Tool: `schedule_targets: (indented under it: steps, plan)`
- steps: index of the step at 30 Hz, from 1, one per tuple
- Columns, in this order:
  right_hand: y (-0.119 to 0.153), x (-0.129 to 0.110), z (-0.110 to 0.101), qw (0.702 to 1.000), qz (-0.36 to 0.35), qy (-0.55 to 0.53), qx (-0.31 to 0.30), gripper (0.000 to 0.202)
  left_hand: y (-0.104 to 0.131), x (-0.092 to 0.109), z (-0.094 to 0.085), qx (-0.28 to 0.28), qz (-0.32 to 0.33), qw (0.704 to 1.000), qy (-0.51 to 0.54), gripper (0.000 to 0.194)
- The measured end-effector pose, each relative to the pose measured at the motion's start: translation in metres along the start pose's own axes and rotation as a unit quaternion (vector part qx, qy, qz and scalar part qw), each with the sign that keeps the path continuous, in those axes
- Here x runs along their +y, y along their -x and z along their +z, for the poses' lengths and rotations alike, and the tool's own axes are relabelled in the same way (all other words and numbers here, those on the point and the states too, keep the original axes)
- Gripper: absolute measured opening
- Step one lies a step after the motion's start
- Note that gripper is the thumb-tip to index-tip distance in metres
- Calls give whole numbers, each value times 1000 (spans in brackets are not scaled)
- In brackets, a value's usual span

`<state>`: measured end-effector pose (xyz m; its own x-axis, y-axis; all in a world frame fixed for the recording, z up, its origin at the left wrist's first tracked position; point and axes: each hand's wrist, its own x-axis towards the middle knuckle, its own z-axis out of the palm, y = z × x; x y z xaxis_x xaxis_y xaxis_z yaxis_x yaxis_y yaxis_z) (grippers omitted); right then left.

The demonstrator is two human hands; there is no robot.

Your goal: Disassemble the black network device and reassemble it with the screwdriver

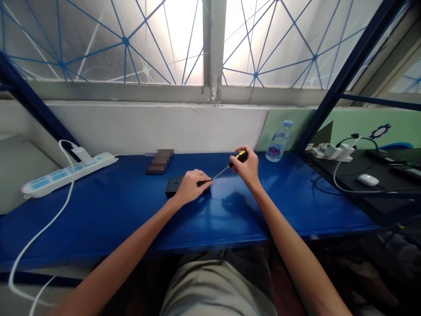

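In the head view a flat black box (pixel 173 185) lies on the blue table (pixel 131 210). Over the box's right part curls my left hand (pixel 192 184), its fingers closed on it, with thumb and fingertips at the right end. My right hand (pixel 246 164) grips a screwdriver (pixel 242 155) by its black and yellow handle. The thin metal shaft slants down to the left, and its tip meets the box's right end by my left fingertips. What exactly the tip touches is too small to make out.
A pixelated dark rectangular object (pixel 160 161) lies behind the box. At the back right stands a water bottle (pixel 279 141). On the left is a white power strip (pixel 70 173) with a cable. A white mouse (pixel 368 180) and chargers (pixel 335 151) sit on the dark desk at right.
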<state>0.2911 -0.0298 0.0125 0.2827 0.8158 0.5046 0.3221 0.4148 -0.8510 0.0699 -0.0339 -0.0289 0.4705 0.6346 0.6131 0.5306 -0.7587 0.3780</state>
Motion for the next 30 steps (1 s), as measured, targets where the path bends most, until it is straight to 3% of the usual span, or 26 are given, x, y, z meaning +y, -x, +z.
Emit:
schedule_targets:
  steps: [10,30]
  plan:
    - [1,0,1,1000,-19,10,-6,21,1,0,0,-15,11,999,-48,15]
    - [-3,5,2,999,9,-29,-10,22,2,1,-2,-23,-4,998,-59,19]
